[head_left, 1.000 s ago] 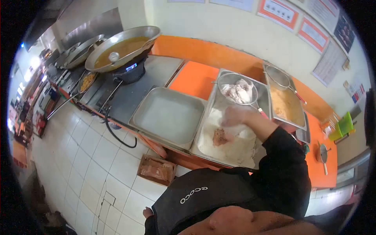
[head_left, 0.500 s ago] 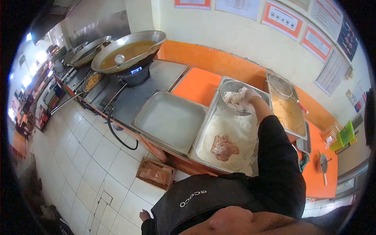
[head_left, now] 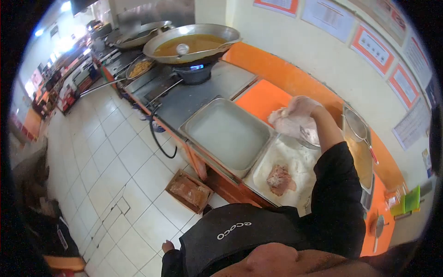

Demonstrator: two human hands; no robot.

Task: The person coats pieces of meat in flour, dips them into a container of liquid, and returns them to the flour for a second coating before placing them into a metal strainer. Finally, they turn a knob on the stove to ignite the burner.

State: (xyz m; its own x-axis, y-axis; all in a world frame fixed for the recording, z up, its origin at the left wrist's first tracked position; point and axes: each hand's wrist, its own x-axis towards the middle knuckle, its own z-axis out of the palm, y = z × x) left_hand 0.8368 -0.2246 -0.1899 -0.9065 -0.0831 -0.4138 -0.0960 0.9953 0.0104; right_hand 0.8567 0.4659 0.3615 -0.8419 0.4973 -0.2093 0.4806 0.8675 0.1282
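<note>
My right hand (head_left: 305,105), whitened with flour, is closed on a flour-coated piece of chicken (head_left: 297,127). It holds the piece above a metal strainer (head_left: 310,144), mostly hidden behind it, at the far end of the flour tray (head_left: 258,177). A second chicken piece (head_left: 279,180), reddish and partly dusted, lies on the white flour (head_left: 300,159) nearer to me. My left hand (head_left: 167,246) hangs low beside my body, away from the counter; its fingers show too little to tell their pose.
Left of the flour stands a metal pan of cloudy liquid (head_left: 226,134). A wok of oil (head_left: 194,44) sits over a burner beyond it. Right are a tray of yellowish coating (head_left: 360,157) and a red-handled strainer (head_left: 355,124). A cardboard box (head_left: 189,190) lies on the floor.
My right hand has lifted the floured chicken up from the strainer and tilted it toward the wall side. The view has swung, shifting the counter rightward. My left hand stays low.
</note>
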